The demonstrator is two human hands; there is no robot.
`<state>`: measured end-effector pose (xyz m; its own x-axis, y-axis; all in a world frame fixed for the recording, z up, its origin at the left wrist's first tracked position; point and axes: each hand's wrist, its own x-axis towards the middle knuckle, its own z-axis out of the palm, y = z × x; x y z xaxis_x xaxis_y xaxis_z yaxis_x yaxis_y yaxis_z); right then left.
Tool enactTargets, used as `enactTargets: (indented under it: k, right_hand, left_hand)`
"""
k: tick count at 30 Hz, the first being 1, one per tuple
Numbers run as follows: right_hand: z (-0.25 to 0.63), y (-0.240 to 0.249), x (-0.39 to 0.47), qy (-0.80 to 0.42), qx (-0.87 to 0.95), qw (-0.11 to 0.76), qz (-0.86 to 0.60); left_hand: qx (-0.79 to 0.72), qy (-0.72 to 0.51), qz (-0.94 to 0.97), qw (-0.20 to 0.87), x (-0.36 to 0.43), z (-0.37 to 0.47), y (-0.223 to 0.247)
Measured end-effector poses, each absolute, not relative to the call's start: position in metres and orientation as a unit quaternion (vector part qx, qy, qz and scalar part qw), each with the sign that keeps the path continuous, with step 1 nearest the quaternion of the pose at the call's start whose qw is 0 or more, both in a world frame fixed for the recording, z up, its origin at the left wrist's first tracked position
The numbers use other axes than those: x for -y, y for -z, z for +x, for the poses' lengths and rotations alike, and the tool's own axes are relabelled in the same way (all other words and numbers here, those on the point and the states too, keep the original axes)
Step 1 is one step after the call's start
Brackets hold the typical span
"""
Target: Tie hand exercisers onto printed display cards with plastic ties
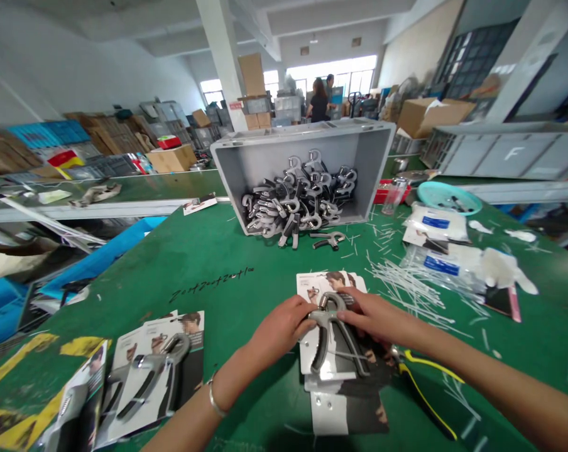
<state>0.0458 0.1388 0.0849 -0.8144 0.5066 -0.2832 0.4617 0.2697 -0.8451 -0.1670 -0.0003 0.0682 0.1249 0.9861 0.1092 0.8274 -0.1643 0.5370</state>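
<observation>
A grey and black hand grip strengthener [332, 326] lies on a stack of printed backing cards [333, 402] in front of me. My left hand [286, 323] is closed at its left side, thumb and fingertips pinching it near the top. From the other side, my right hand [366, 314] grips it by the spring end, with some fingers hidden behind. A thin white strip crosses the handles. Cutters with yellow handles [423, 383] lie beside my right wrist. More carded grip strengtheners [154, 370] rest at the lower left.
A grey crate [382, 147] tipped on its side holds many loose grip strengtheners [307, 194]. White plastic strips [411, 289] are scattered at right, near plastic bags [453, 260], a white glove [505, 270] and a turquoise plate [432, 194]. Two people stand far behind.
</observation>
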Motion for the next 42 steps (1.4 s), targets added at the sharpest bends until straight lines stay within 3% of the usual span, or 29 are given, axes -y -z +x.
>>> enactTargets:
  k: [9, 15, 19, 23, 26, 32, 38, 42]
  right_hand:
    - [0.039, -0.099, -0.135, -0.383, 0.874, 0.114, -0.277]
    - [0.033, -0.103, -0.141, -0.436, 0.854, 0.030, -0.284]
    - [0.054, -0.087, -0.113, -0.305, 0.907, 0.042, -0.288]
    - [0.066, -0.081, -0.094, -0.205, 0.923, 0.103, -0.309]
    - [0.059, -0.079, -0.090, -0.220, 0.934, 0.112, -0.259]
    - [0.039, -0.068, -0.092, -0.246, 0.925, 0.138, -0.255]
    - [0.036, -0.061, -0.093, -0.258, 0.917, 0.159, -0.261]
    - [0.031, -0.061, -0.100, -0.329, 0.878, 0.245, -0.249]
  left_hand:
    - [-0.637, -0.306, 0.695, 0.134, -0.023, -0.181, -0.080]
    - [-0.631, -0.305, 0.683, 0.208, -0.030, -0.189, -0.083]
    - [-0.620, -0.295, 0.678, 0.263, -0.005, -0.177, -0.073]
    - [-0.647, -0.295, 0.664, 0.232, -0.006, -0.174, -0.071]
    - [-0.656, -0.350, 0.636, 0.207, -0.029, -0.174, -0.070]
    - [-0.606, -0.439, 0.610, 0.261, -0.048, -0.155, -0.063]
    - [-0.624, -0.436, 0.630, 0.155, -0.021, -0.143, -0.058]
    - [-0.607, -0.422, 0.664, 0.117, -0.022, -0.142, -0.054]
